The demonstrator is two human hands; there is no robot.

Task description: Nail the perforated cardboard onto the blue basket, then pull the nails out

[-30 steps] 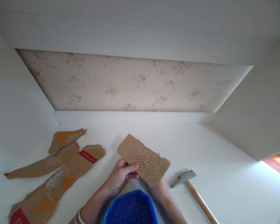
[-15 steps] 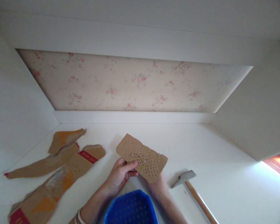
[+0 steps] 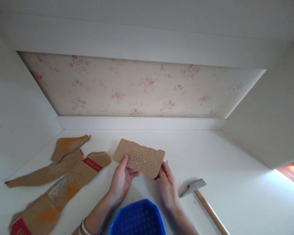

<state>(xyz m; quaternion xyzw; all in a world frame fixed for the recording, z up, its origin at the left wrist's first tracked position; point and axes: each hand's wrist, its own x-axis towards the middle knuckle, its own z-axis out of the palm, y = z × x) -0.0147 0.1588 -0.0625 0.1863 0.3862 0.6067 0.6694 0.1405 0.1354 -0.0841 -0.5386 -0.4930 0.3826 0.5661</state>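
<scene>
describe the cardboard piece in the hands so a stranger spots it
Below the floral wallpaper, find the blue basket. Just beyond it, the left hand and right hand hold the cardboard piece. Unlike the red- or orange-marked scraps at left, it is plain brown and densely dotted with holes.

Your left hand [image 3: 121, 182] holds a hole-punched cardboard piece [image 3: 140, 158] with its thumb on the face, while your right hand [image 3: 168, 191] grips its lower right end. Just below, between your forearms, sits a blue basket [image 3: 114, 218]. A hammer [image 3: 208, 209] lies to the right on the white surface [image 3: 201, 150]; torn cardboard scraps [image 3: 84, 171] spread to the left. Floral wallpaper [image 3: 156, 94] shows behind.
</scene>
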